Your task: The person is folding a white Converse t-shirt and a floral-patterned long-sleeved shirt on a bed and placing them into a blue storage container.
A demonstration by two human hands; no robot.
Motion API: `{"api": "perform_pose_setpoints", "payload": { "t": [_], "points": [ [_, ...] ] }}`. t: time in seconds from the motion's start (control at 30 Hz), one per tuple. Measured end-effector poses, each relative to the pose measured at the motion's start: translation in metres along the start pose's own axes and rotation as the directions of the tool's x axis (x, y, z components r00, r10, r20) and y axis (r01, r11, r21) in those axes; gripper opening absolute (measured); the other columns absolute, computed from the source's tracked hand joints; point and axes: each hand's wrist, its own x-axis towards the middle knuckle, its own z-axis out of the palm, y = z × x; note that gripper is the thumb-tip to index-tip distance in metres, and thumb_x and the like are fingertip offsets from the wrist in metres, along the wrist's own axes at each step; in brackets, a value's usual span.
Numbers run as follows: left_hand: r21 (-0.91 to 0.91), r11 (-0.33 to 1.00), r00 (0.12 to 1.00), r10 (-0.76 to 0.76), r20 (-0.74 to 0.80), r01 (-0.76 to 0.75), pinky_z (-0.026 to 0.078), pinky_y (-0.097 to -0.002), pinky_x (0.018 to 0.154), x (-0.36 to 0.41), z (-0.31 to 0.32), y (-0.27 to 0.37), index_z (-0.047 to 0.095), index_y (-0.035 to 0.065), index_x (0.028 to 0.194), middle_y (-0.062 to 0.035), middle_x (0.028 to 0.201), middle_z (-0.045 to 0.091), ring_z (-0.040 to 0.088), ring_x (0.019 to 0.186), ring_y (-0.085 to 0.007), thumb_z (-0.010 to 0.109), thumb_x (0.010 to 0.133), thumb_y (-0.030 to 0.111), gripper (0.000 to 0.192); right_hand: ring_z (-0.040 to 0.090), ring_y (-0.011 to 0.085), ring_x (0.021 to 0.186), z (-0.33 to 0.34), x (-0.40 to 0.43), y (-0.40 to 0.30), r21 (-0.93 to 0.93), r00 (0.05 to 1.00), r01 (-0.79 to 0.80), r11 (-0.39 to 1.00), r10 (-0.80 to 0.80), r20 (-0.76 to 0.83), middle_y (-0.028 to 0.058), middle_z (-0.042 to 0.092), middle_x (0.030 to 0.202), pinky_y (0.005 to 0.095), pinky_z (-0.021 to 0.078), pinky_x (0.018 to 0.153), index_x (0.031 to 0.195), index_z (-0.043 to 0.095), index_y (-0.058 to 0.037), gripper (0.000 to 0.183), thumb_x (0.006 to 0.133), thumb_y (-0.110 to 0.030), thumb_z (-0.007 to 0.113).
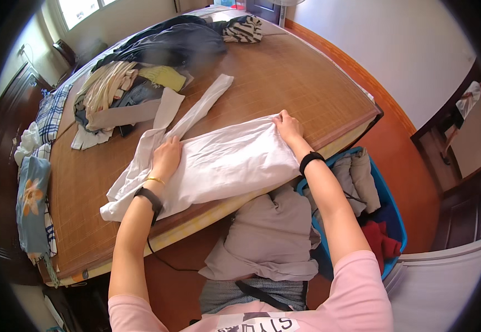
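A white long-sleeved garment (228, 166) lies folded lengthwise along the near edge of the mat-covered bed (290, 74), its two sleeves (205, 101) stretching away from me at the left. My left hand (167, 157) rests on the cloth near the base of the sleeves; whether its fingers grip cannot be told. At the right end, my right hand (287, 125) pinches the garment's far corner between thumb and fingers. Both wrists wear black bands. A grey garment (269, 236) lies across my lap, below the bed's edge.
A blue plastic tub (400, 232) with grey and red clothes stands on the floor at right. Heaped clothes (111, 91) and dark garments (174, 39) cover the bed's far left. A blue floral cloth (33, 203) lies near the headboard. A person (468, 99) appears at far right.
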Motion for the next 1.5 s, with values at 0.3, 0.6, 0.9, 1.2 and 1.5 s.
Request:
{"api": "perform_pose_setpoints", "payload": {
  "t": [0.3,0.6,0.9,1.2,1.5],
  "points": [
    [0.049,0.999,1.000,-0.016,-0.025,0.017,0.053,-0.0460,0.071,-0.003,0.009,0.010,0.052,0.0060,0.099,-0.0147,0.095,0.064,0.066,0.083,-0.0347,0.047,0.097,0.027,0.022,0.062,0.0352,0.104,-0.013,0.016,0.015,0.117,0.977,0.024,0.993,-0.048,0.207,0.0223,0.065,0.110,0.0435,0.0490,0.085,0.113,0.058,-0.0026,0.051,0.083,-0.043,0.067],
    [0.104,0.990,0.994,-0.103,0.046,0.098,0.051,-0.0444,0.080,-0.007,-0.002,0.003,0.054,0.0055,0.101,-0.0114,0.102,0.062,0.063,0.096,-0.0301,0.044,0.097,0.022,0.019,0.057,0.0395,0.107,-0.005,-0.013,-0.010,-0.090,0.980,-0.026,0.996,0.043,0.193,0.0252,0.056,0.117,0.0452,0.0461,0.090,0.112,0.058,0.0007,0.049,0.085,-0.040,0.065],
    [0.056,0.992,0.989,0.114,-0.095,-0.109,0.016,-0.0539,0.114,-0.123,-0.075,0.007,0.040,0.0153,0.140,-0.0143,0.146,0.034,0.025,0.140,-0.0344,0.058,0.091,0.036,0.056,0.063,0.0425,0.087,-0.029,-0.028,-0.001,-0.335,0.981,0.177,0.926,-0.138,0.139,0.0242,0.066,0.089,0.0526,0.0489,0.076,0.102,0.054,-0.0068,0.025,0.093,-0.030,0.055],
    [-0.250,0.960,0.991,-0.132,-0.016,0.124,0.042,-0.0452,0.091,-0.208,-0.085,0.015,0.043,0.0121,0.138,-0.0136,0.121,0.054,0.050,0.111,-0.0315,0.061,0.090,0.027,0.054,0.037,0.0347,0.134,-0.036,0.007,-0.019,-0.120,0.817,0.574,0.810,-0.577,0.006,0.0143,0.037,0.148,0.0498,0.0292,0.108,0.144,0.039,-0.0171,0.057,0.091,-0.022,0.058],
    [-0.687,0.697,0.919,-0.379,-0.113,0.203,0.046,-0.0400,0.070,-0.184,-0.052,-0.018,0.063,0.0045,0.103,-0.0104,0.078,0.061,0.060,0.072,-0.0275,0.066,0.085,0.025,0.027,0.048,0.0355,0.126,-0.022,-0.074,-0.098,0.064,0.601,0.611,0.789,-0.516,0.610,0.0224,0.047,0.139,0.0408,0.0401,0.103,0.134,0.051,-0.0132,0.047,0.090,-0.027,0.060]
  ]
}}
